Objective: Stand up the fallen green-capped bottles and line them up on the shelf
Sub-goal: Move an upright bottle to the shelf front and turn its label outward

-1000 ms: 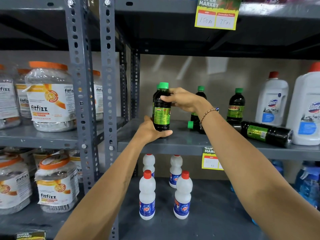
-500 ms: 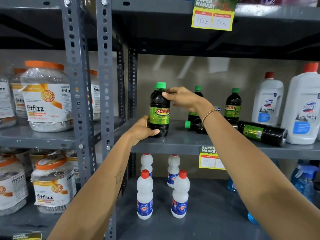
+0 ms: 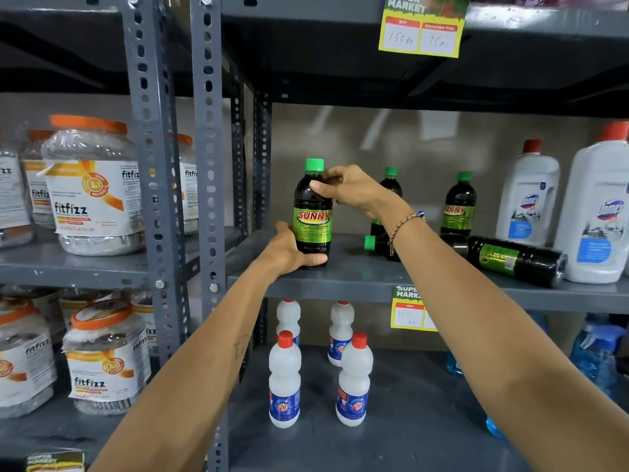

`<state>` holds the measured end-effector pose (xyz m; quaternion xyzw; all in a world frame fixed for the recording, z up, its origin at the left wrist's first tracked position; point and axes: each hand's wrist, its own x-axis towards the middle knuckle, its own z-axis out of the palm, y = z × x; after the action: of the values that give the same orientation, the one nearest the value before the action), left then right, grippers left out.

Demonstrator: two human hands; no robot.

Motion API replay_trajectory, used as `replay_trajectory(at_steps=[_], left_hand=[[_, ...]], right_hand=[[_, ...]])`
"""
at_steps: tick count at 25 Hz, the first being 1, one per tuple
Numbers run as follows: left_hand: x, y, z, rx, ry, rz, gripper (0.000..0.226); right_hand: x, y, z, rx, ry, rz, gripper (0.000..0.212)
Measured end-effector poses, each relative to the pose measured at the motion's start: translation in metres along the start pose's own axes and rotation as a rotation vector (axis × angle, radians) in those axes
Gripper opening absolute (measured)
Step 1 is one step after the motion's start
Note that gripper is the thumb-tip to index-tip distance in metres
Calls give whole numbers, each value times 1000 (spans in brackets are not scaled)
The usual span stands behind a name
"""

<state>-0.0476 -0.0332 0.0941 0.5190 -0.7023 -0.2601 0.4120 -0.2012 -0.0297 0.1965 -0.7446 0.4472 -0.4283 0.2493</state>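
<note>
A dark green-capped Sunny bottle (image 3: 313, 219) stands upright at the left front of the grey shelf (image 3: 357, 279), label facing me. My left hand (image 3: 289, 253) grips its base and my right hand (image 3: 350, 189) grips its neck. Behind my right wrist one bottle (image 3: 391, 180) stands and another (image 3: 377, 243) lies on its side, cap to the left. Further right a bottle (image 3: 459, 206) stands at the back, and a larger one (image 3: 510, 258) lies fallen across the shelf.
Two big white red-capped jugs (image 3: 527, 199) (image 3: 599, 212) stand at the shelf's right end. Small white red-capped bottles (image 3: 284, 379) stand on the shelf below. Orange-lidded fitfizz jars (image 3: 92, 185) fill the left rack. Perforated steel uprights (image 3: 207, 165) separate the racks.
The held bottle has been turned so its label faces me and has shifted slightly left. My left hand has slid from the shelf edge to the bottle's base.
</note>
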Motion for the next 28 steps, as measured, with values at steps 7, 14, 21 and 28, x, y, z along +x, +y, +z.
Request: replay_trajectory(at_steps=[7,14,21,28], left_hand=[[0,-9,-6,-114,-64,48,87],[0,0,-38,-349,-7,80,91],[21,45,-53,-367,-16,159,75],[23,39,-49,-417,-18,181,52]], right_hand=[[-8,10,5,77,58,-23,55],[-41,80,28,181,-21,103,54],[-39,80,44,44,-164,92,54],[-42,80,46,105,-148,100,54]])
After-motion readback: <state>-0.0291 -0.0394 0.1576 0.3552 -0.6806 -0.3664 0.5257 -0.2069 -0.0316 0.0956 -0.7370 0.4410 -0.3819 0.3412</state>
